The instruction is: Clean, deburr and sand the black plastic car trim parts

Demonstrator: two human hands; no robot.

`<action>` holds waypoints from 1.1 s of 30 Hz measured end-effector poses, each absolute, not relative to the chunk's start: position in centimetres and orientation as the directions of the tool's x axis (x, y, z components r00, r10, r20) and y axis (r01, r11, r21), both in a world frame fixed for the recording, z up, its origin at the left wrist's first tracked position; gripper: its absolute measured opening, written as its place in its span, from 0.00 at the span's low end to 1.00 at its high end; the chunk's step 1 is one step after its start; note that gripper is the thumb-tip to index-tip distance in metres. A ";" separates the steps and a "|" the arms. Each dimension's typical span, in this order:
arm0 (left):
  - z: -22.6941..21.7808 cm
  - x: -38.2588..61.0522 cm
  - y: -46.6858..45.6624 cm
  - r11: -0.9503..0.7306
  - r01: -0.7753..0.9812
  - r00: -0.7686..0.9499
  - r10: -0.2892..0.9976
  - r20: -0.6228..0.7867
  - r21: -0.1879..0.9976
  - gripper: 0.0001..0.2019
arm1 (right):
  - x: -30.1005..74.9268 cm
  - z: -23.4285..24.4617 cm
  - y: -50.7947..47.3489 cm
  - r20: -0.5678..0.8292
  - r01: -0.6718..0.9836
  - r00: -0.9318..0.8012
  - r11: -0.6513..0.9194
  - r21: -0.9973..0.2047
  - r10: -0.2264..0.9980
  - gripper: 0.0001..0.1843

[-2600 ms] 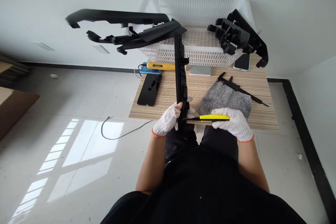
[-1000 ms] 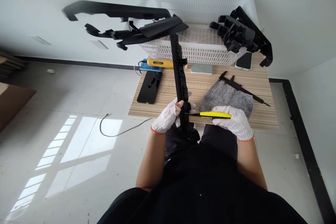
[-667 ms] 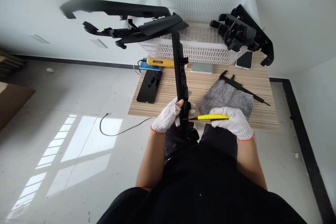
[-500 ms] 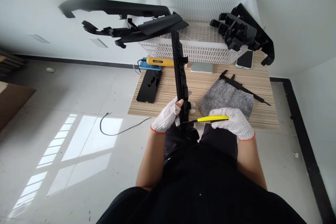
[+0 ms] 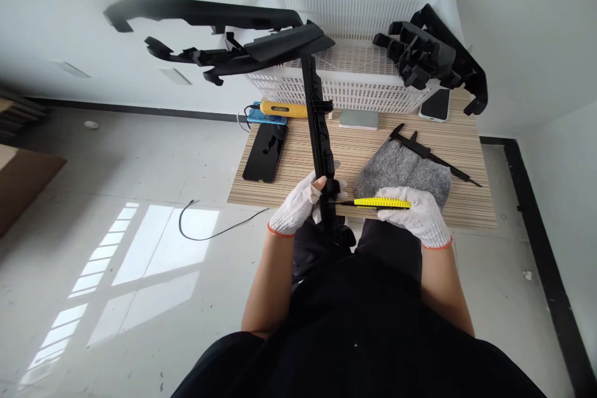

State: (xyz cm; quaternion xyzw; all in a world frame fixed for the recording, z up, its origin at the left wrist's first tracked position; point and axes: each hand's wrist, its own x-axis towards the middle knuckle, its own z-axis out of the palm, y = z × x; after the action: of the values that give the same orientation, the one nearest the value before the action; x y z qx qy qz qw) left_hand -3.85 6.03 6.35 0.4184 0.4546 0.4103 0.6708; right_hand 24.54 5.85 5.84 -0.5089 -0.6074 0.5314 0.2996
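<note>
My left hand (image 5: pixel 301 202), in a white glove with an orange cuff, is closed around the lower part of a long black plastic trim piece (image 5: pixel 317 130). That piece stands nearly lengthwise in front of me, its near end over my lap. In my gloved right hand (image 5: pixel 417 214) is a knife with a yellow ribbed handle (image 5: pixel 380 203). Its thin dark tip points left and meets the trim piece beside my left thumb; whether it cuts in cannot be made out. Beneath the right hand lies a grey cloth (image 5: pixel 398 171) on the table.
A white plastic basket (image 5: pixel 354 90) stands at the table's back, with black trim parts (image 5: pixel 284 50) over its left side and more parts (image 5: pixel 424 56) at its right. On the wooden table (image 5: pixel 354 149) are calipers (image 5: pixel 426 152), a phone (image 5: pixel 265 152), a yellow tool (image 5: pixel 284 109) and a grey block (image 5: pixel 359 119).
My right hand has raised the knife slightly, so its tip sits higher along the trim piece. The far end of the trim piece has shifted a little left.
</note>
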 end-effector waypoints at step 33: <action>6.2 -3.9 6.0 0.312 -0.174 0.252 0.931 -0.264 0.934 0.38 | 24.6 5.8 5.8 -0.194 0.287 -0.298 -0.106 -0.952 0.935 0.25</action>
State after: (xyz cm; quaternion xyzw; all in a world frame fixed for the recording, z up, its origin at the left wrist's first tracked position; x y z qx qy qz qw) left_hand -3.90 6.01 6.20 0.4182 0.4527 0.4110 0.6717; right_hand 24.61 5.80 5.77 -0.5111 -0.5976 0.5402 0.2999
